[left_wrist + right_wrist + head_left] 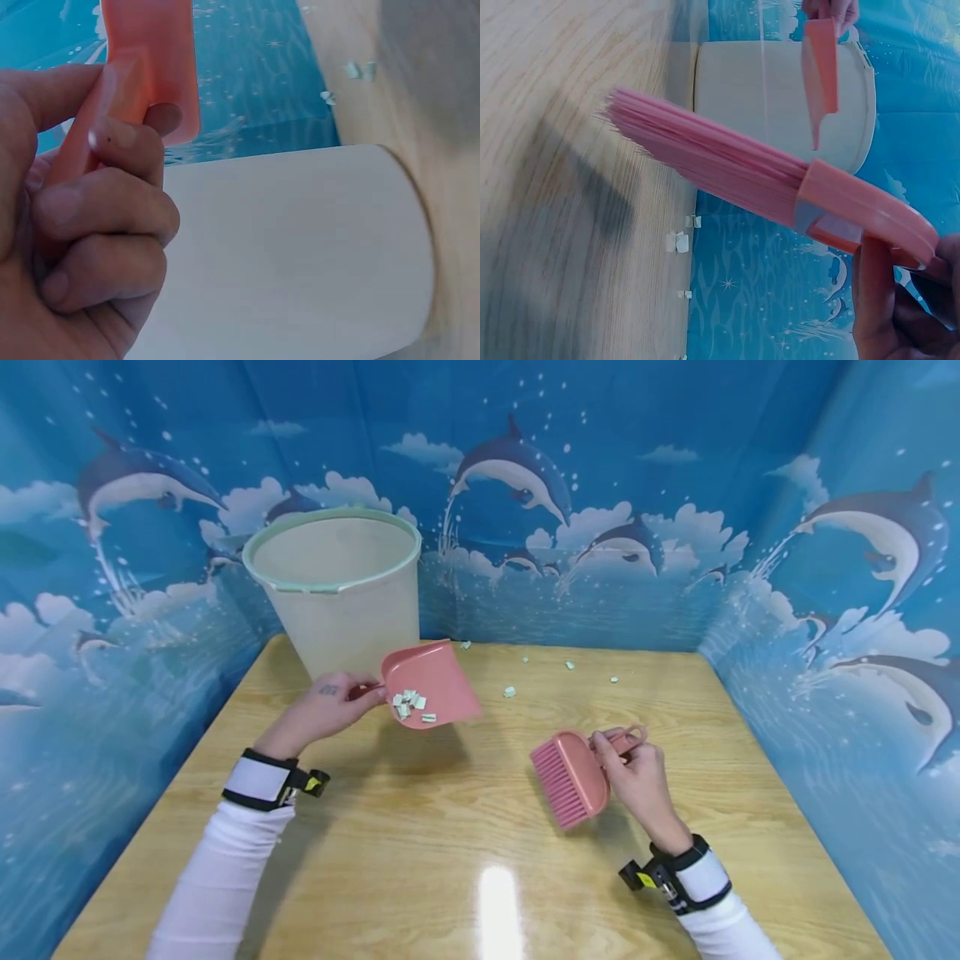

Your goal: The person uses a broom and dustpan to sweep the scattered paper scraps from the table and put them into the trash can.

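Note:
My left hand grips the handle of a pink dustpan, its fingers curled round the handle in the left wrist view. Several pale paper scraps lie in the pan near its handle end. The dustpan is raised above the table, in front of the bucket, and its shadow falls below it. On the right, my right hand holds a pink hand brush by its handle. The bristles point left and hang above the wood in the right wrist view. A gap separates brush and dustpan.
A white bucket with a light green rim stands at the back left of the wooden table. Several more scraps are scattered toward the back edge. Curtains printed with dolphins enclose the table at the back and sides.

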Demonstrator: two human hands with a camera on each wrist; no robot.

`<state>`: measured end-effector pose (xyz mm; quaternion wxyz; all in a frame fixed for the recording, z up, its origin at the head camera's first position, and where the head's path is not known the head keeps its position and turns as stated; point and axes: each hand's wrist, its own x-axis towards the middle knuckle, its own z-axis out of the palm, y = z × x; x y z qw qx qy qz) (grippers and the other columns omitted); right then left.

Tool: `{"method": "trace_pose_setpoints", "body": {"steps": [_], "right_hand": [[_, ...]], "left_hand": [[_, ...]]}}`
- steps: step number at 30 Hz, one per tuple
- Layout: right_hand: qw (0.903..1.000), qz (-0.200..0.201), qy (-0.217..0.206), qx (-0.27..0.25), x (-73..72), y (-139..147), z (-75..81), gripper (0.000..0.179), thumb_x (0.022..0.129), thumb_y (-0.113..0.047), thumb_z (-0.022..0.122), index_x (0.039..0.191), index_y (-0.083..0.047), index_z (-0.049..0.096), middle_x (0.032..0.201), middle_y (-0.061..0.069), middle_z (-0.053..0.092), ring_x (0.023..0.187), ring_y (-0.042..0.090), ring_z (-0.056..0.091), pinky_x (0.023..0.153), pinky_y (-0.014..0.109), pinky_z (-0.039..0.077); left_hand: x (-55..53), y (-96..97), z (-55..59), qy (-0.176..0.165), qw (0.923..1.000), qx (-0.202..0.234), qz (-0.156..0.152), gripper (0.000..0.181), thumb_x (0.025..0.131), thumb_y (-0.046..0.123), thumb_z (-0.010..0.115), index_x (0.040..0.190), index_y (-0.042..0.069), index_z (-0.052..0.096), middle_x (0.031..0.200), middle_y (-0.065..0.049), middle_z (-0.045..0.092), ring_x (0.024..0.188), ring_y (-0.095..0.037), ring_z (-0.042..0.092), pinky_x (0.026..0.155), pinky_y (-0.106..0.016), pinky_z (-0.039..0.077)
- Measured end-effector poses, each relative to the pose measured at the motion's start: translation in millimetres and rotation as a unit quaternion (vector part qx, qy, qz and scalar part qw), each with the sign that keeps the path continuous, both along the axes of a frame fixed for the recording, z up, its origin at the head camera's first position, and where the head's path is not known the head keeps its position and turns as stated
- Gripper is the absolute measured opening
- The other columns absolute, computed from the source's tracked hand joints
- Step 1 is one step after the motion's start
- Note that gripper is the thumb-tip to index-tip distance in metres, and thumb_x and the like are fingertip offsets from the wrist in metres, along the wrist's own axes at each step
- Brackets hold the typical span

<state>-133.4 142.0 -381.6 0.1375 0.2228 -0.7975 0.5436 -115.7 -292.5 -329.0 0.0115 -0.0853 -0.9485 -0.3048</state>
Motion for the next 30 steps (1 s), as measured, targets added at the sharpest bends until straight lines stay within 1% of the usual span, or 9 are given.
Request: {"method": "trace_pose_setpoints", "body": {"steps": [8, 10, 12, 16, 18, 22, 25, 27, 30], "right_hand": [[1.0000, 0.003, 0.003, 0.004, 0.8, -3.0, 3.6, 0.020, 0.100, 0.003, 0.059, 0.083, 0.007, 0.068, 0.081, 0.022, 0.072, 0.056, 0.014, 0.065, 0.047, 0.017, 0.048], [1.0000, 0.004, -0.001, 0.002, -2.4, -2.3, -2.4, 0.022, 0.100, 0.004, 0.059, 0.080, 0.008, 0.067, 0.082, 0.023, 0.072, 0.057, 0.013, 0.066, 0.048, 0.017, 0.049], [1.0000, 0.004, -0.006, -0.002, -6.4, -0.9, -10.8, 0.021, 0.100, 0.003, 0.059, 0.081, 0.007, 0.068, 0.083, 0.023, 0.073, 0.057, 0.011, 0.066, 0.047, 0.018, 0.049], [0.9999, -0.001, -0.014, -0.005, -14.1, 2.4, -27.8, 0.028, 0.100, 0.000, 0.061, 0.073, 0.000, 0.067, 0.088, 0.019, 0.074, 0.063, 0.005, 0.067, 0.049, 0.017, 0.049], [0.9999, -0.003, -0.010, -0.007, -15.9, 3.4, -31.4, 0.034, 0.100, -0.003, 0.062, 0.066, -0.004, 0.063, 0.090, 0.017, 0.075, 0.069, 0.003, 0.068, 0.052, 0.017, 0.051], [0.9999, 0.000, 0.002, -0.015, -17.4, 4.7, -34.6, 0.043, 0.101, -0.006, 0.063, 0.059, -0.010, 0.056, 0.091, 0.016, 0.075, 0.074, 0.002, 0.069, 0.056, 0.018, 0.053], [0.9998, -0.002, 0.009, -0.018, -16.8, 5.0, -34.6, 0.043, 0.100, -0.006, 0.064, 0.058, -0.010, 0.054, 0.091, 0.016, 0.075, 0.076, 0.001, 0.069, 0.058, 0.017, 0.053], [0.9998, -0.007, 0.010, -0.016, -16.4, 5.0, -34.7, 0.038, 0.099, -0.004, 0.065, 0.062, -0.008, 0.059, 0.090, 0.016, 0.075, 0.076, 0.000, 0.068, 0.058, 0.016, 0.052], [0.9998, -0.015, 0.008, -0.008, -15.6, 4.3, -34.7, 0.031, 0.098, -0.001, 0.066, 0.067, -0.003, 0.062, 0.088, 0.018, 0.075, 0.073, -0.003, 0.065, 0.055, 0.014, 0.050]], "left_hand": [[-1.6, 0.3, 32.8, 0.013, 0.9996, -0.023, 0.000, 0.035, 0.105, 0.035, 0.058, 0.122, 0.008, 0.073, 0.077, -0.006, 0.063, 0.067, -0.022, 0.054, 0.060, -0.034, 0.046], [-0.8, 1.0, 41.2, 0.016, 0.9995, -0.027, -0.001, 0.035, 0.105, 0.035, 0.059, 0.122, 0.008, 0.072, 0.080, -0.006, 0.066, 0.067, -0.023, 0.055, 0.060, -0.034, 0.047], [0.1, 1.9, 49.7, 0.020, 0.9994, -0.029, -0.003, 0.035, 0.105, 0.035, 0.059, 0.122, 0.008, 0.072, 0.081, -0.006, 0.067, 0.067, -0.023, 0.055, 0.059, -0.034, 0.046], [0.8, 1.8, 66.7, 0.023, 0.9992, -0.031, -0.007, 0.036, 0.105, 0.036, 0.057, 0.122, 0.007, 0.072, 0.078, -0.006, 0.065, 0.066, -0.024, 0.053, 0.056, -0.033, 0.043], [0.2, 0.6, 75.4, 0.018, 0.9995, -0.024, -0.004, 0.038, 0.106, 0.037, 0.057, 0.124, 0.008, 0.072, 0.077, -0.007, 0.063, 0.066, -0.025, 0.051, 0.054, -0.033, 0.040], [-2.5, -3.5, 92.0, 0.022, 0.9995, -0.019, -0.006, 0.039, 0.106, 0.038, 0.056, 0.126, 0.009, 0.071, 0.087, -0.007, 0.068, 0.071, -0.024, 0.051, 0.053, -0.033, 0.037], [-4.9, -6.3, 103.6, 0.028, 0.9992, -0.028, -0.007, 0.038, 0.106, 0.038, 0.055, 0.127, 0.010, 0.070, 0.092, -0.007, 0.069, 0.073, -0.024, 0.051, 0.055, -0.033, 0.037], [-6.3, -7.2, 111.0, 0.024, 0.9991, -0.035, -0.001, 0.041, 0.106, 0.041, 0.054, 0.129, 0.011, 0.069, 0.093, -0.009, 0.069, 0.075, -0.025, 0.051, 0.057, -0.033, 0.038], [-7.5, -8.2, 122.1, 0.016, 0.9990, -0.039, 0.013, 0.048, 0.106, 0.046, 0.052, 0.131, 0.010, 0.068, 0.105, -0.011, 0.072, 0.082, -0.026, 0.053, 0.062, -0.035, 0.040]]}}
